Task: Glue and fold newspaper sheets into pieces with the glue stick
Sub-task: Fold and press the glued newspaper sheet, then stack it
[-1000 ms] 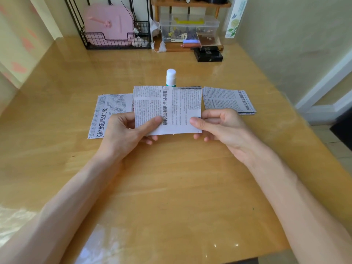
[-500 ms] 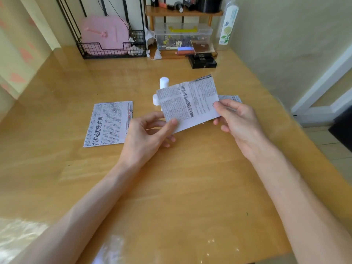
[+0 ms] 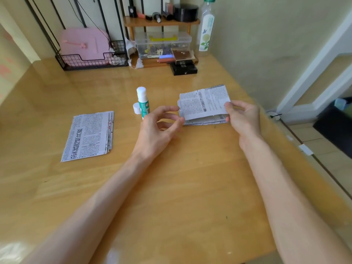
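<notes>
- Bare wooden table (image 3: 190, 197) fills the lower frame, crossed by two forearms.
- Centre: upright glue stick (image 3: 143, 101) and cap (image 3: 136, 108), just behind the left hand (image 3: 158, 128).
- Newspaper stack (image 3: 89, 135) lies at left; at right, the right hand (image 3: 243, 117) pinches a folded piece (image 3: 205, 103) over a pile (image 3: 202, 121).
- Wire basket (image 3: 91, 61) and shelf (image 3: 162, 22) line the top.

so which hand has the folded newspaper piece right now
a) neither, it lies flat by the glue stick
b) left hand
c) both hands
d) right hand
d: the right hand pinches the folded newspaper piece at its right edge, over the pile of pieces, while the left hand is off the paper, its fingers loosely curled and holding nothing.
</notes>
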The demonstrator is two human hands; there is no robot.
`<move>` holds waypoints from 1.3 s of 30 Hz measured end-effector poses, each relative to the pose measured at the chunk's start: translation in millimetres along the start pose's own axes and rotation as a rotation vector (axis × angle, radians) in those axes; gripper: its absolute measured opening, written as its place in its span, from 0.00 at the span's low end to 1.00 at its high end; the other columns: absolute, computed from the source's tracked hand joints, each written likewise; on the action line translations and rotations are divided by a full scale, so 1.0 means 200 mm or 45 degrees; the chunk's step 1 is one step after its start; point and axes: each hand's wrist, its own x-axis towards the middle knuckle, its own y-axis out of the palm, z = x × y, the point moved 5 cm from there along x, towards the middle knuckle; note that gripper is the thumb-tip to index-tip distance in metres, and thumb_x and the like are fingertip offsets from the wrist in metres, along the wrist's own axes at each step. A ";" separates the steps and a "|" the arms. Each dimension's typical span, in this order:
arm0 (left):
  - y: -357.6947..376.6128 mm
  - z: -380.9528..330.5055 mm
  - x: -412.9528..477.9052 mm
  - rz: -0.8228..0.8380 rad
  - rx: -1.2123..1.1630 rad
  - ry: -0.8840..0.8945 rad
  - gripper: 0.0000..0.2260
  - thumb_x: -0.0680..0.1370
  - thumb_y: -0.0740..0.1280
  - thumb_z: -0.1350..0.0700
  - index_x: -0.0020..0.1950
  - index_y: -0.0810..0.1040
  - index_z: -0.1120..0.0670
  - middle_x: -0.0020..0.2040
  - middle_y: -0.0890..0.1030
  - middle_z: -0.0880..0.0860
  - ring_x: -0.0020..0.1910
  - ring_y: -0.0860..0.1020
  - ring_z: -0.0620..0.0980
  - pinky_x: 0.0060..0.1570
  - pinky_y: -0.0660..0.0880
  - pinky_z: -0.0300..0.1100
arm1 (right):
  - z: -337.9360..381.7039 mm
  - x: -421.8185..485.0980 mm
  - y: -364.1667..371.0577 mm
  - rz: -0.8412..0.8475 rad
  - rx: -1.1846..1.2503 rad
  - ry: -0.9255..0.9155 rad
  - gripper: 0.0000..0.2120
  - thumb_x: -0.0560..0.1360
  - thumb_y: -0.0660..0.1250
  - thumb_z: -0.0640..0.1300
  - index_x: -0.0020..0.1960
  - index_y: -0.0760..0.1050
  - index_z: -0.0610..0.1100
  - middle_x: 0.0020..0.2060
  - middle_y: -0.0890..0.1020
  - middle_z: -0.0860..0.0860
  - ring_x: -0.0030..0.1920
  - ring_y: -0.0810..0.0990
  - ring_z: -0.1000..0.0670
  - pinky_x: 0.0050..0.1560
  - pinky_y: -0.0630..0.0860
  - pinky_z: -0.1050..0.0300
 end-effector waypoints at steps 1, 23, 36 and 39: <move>0.00 0.01 0.01 -0.003 0.001 0.002 0.12 0.80 0.74 0.57 0.63 0.80 0.54 0.49 0.85 0.56 0.44 0.85 0.59 0.40 0.83 0.43 | 0.00 0.00 0.00 -0.005 -0.032 -0.008 0.11 0.82 0.71 0.44 0.63 0.83 0.44 0.47 0.87 0.50 0.24 0.75 0.61 0.33 0.74 0.70; -0.18 0.03 -0.06 -0.040 0.111 0.041 0.09 0.81 0.73 0.58 0.60 0.82 0.56 0.45 0.85 0.52 0.40 0.86 0.52 0.38 0.81 0.39 | 0.08 -0.11 0.11 -0.017 -0.668 -0.429 0.17 0.79 0.74 0.51 0.65 0.80 0.49 0.57 0.74 0.49 0.50 0.77 0.49 0.55 0.76 0.53; -0.55 0.03 -0.25 -0.114 0.316 0.032 0.05 0.80 0.73 0.55 0.56 0.84 0.49 0.46 0.85 0.48 0.41 0.84 0.48 0.44 0.80 0.39 | 0.11 -0.38 0.41 0.370 -0.528 -0.776 0.08 0.78 0.75 0.47 0.56 0.83 0.49 0.54 0.78 0.53 0.53 0.76 0.55 0.56 0.72 0.59; -0.59 0.02 -0.30 -0.136 0.399 0.070 0.05 0.80 0.73 0.56 0.55 0.84 0.48 0.46 0.85 0.44 0.41 0.83 0.45 0.43 0.78 0.34 | 0.12 -0.45 0.49 0.510 -0.541 -0.864 0.08 0.78 0.75 0.47 0.56 0.83 0.52 0.52 0.78 0.57 0.54 0.77 0.58 0.56 0.71 0.62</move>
